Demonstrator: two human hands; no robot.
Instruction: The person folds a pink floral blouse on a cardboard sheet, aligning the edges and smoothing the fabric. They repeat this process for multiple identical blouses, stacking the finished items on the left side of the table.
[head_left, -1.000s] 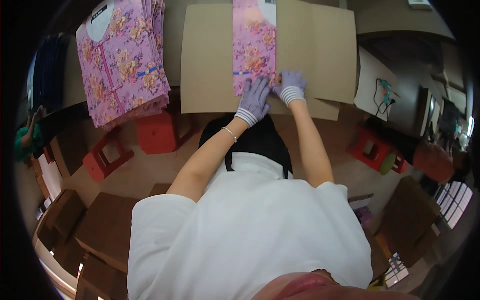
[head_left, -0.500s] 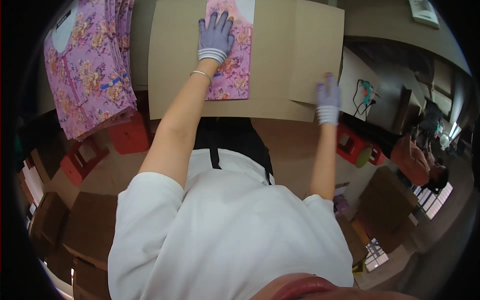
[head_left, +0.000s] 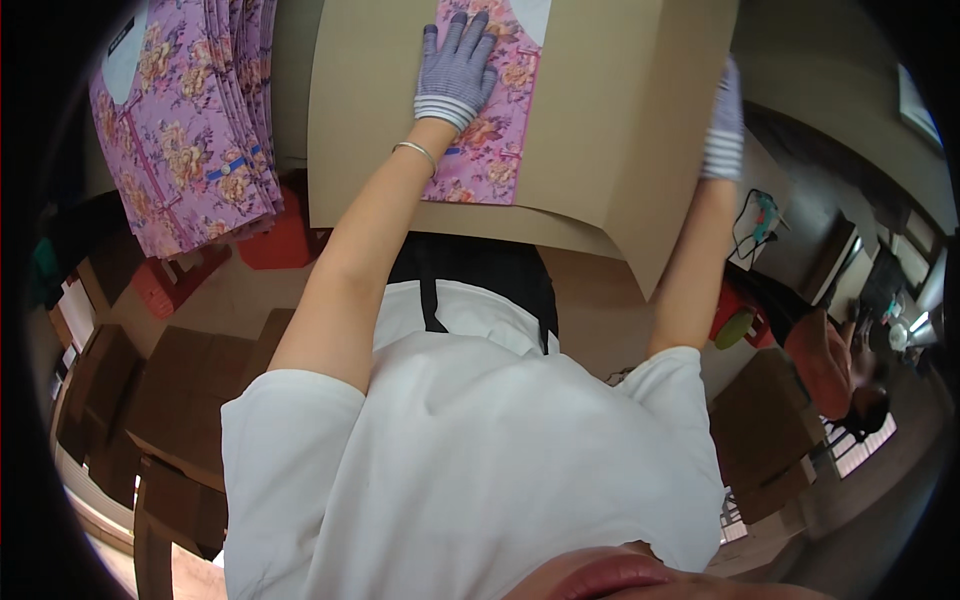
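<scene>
- Head view: the left grip [head_left: 457, 78] is lying flat with fingers spread on the pink floral garment [head_left: 497, 150], whose folded body is showing below and right of it.
- Beneath both, the cardboard sheet [head_left: 375, 110] is spreading rightward, its right part slanting up beside the right grip [head_left: 724, 125].
- The right grip is blurring, partly hidden; whether it is gripping that edge, one cannot tell.
- Left of the left grip, a stack of matching garments [head_left: 185, 150] is resting on the worktop [head_left: 292, 95].
</scene>
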